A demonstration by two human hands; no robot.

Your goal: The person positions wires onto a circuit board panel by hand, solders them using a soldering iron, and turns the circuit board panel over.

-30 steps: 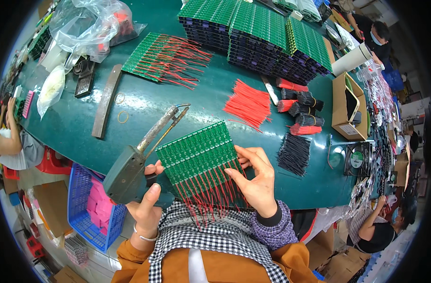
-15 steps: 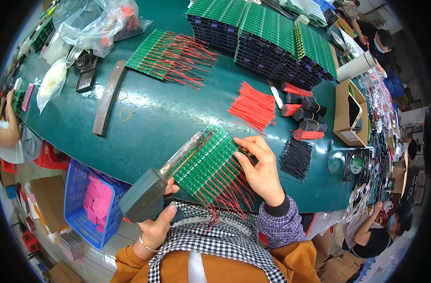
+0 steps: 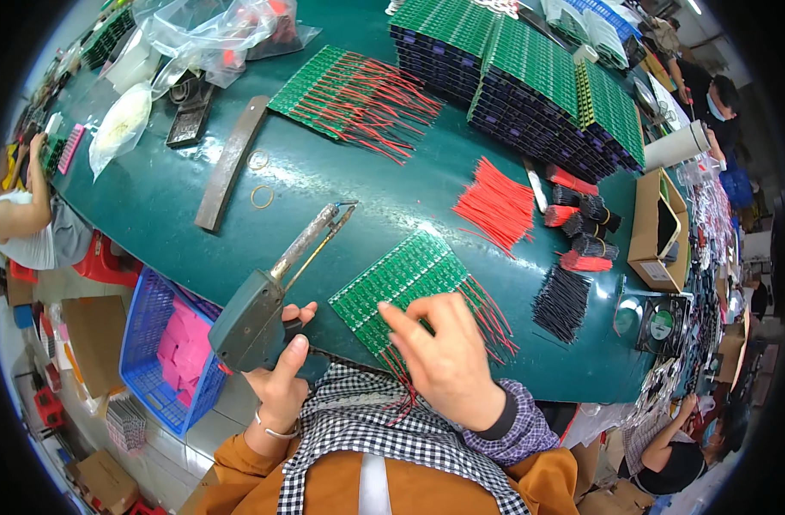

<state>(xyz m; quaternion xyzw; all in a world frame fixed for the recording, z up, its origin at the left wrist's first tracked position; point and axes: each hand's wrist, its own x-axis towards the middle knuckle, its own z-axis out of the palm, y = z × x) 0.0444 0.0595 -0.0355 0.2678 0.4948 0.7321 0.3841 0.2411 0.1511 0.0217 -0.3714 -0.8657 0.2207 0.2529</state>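
A dark green soldering gun (image 3: pixel 248 319) is gripped by its handle in my left hand (image 3: pixel 278 386). Its metal tip points up and away, raised left of a green circuit board panel (image 3: pixel 403 273) at the table's near edge. Over the panel's lower right part is my right hand (image 3: pixel 452 365), fingers bent and drawn together; whatever they may pinch is hidden. Red wires (image 3: pixel 490 319) stick out from the panel's right side, and more hang below by my checked apron.
Loose red wires (image 3: pixel 497 204) and black wires (image 3: pixel 560 305) lie to the right, beside bundled wires (image 3: pixel 591 249). Behind stand stacked green boards (image 3: pixel 530 64) and another wired panel (image 3: pixel 311 93). A metal bar (image 3: pixel 231 163) lies left; a cardboard box (image 3: pixel 654 227) and small fan (image 3: pixel 661 324) stand right.
The soldering gun has lifted off the panel and moved left. My right hand has shifted from the panel's right edge down and left over its lower wired part. The whole view has shifted slightly.
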